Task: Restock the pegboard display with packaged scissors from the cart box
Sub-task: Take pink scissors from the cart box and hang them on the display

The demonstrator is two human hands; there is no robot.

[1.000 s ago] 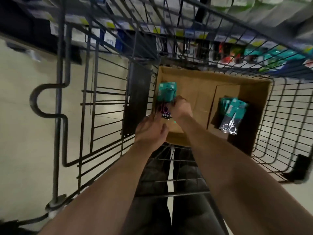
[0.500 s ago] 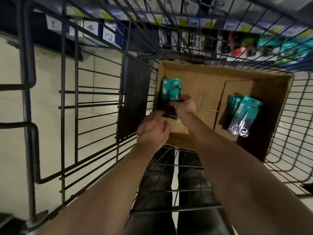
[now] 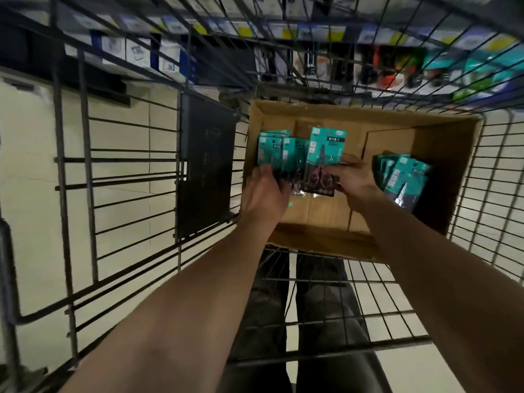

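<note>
Both bare hands reach into an open corrugated cardboard box [image 3: 442, 154] sitting in a black wire-grid cart [image 3: 122, 165]; box is brown, rectangular, flaps up, matte inner floor showing flat seams. Left hand [image 3: 265, 191] has fingers curled closed around the lower edge of a fanned bunch of packaged scissors [image 3: 279, 154], flat teal cards with dark lower halves under glossy plastic, overlapping like a hand of cards at the box's left side. Right hand [image 3: 354, 177] pinches the front pack [image 3: 324, 163] by its right edge, thumb on the face, fingers behind; this pack is upright, teal top with a white label strip and hang hole, dark bottom, pink-handled scissors with round loops visible through the blister. The two held groups touch and overlap in the middle between the hands. A second stack of packs [image 3: 405, 177] lies loose and slanted against the box's right inner wall, same teal and black cards, one showing a metallic silver blade pair, not touched by either hand. Beyond the cart's wire wall, blurred store shelving [image 3: 312, 29] with yellow and white price tags and hanging teal and orange goods. Pale tile floor [image 3: 31, 194] shows through the grid. Dark trousers [image 3: 317, 321] visible under the cart base
</note>
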